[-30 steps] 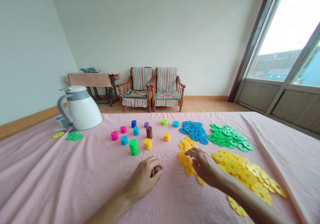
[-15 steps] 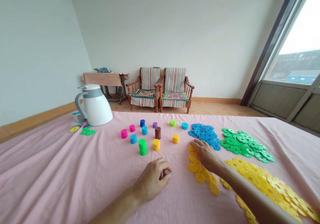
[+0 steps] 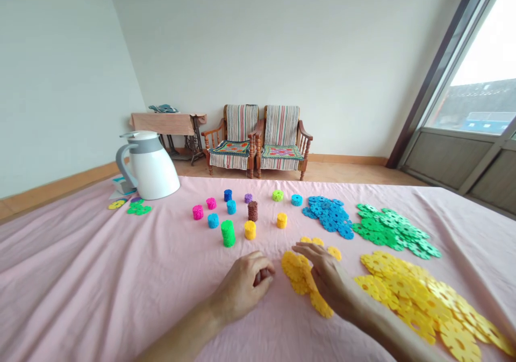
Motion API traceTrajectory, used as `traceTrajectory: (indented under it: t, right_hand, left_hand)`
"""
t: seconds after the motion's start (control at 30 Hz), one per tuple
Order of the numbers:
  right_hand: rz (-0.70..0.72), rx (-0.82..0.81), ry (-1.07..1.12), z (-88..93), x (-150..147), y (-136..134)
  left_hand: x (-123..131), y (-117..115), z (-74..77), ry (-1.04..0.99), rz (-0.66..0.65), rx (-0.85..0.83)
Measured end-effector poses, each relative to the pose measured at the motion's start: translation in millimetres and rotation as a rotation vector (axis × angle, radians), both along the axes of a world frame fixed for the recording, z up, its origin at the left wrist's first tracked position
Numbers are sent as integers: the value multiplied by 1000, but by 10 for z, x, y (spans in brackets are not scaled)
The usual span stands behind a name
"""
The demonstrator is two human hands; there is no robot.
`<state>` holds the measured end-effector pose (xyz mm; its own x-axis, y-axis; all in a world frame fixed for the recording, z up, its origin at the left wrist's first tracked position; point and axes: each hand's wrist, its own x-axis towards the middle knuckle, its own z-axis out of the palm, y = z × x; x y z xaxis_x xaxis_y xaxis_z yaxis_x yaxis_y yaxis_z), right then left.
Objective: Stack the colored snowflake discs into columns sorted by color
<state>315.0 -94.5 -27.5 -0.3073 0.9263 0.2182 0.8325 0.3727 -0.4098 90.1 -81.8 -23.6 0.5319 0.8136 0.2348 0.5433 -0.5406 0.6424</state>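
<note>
My right hand [image 3: 322,268] lies flat with its fingers stretched out over a small group of yellow snowflake discs [image 3: 298,273], which stick out on its left side and beyond its fingertips. My left hand [image 3: 245,284] rests on the pink cloth to the left of these discs, its fingers curled in and nothing visible in them. Just past it stand a green disc stack [image 3: 228,234] and a yellow disc stack [image 3: 250,230]. Right of my right hand spreads a large yellow disc pile [image 3: 419,297].
A blue disc pile [image 3: 328,214] and a green disc pile [image 3: 395,232] lie at the back right. Several short stacks, including a brown stack [image 3: 252,211], stand mid-table. A white jug [image 3: 155,171] stands at the left beside loose green discs [image 3: 139,207].
My right hand has drawn back and slightly left, sweeping the small group of yellow discs toward my left hand. My left hand has stayed nearly still, curled.
</note>
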Motion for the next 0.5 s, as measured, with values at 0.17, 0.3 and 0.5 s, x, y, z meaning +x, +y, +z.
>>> traceTrajectory:
  t: [0.17,0.3,0.5]
  right_hand:
    - [-244,55,-94,-210,414,289]
    - [-152,21,-66,-299,399,269]
    - [15,-75,55,-190,31,10]
  left_hand:
    - [10,-5,-3,-17,20,-11]
    - [30,-8,-21,-39,55,15]
    - [28,8,-34,-77,132,60]
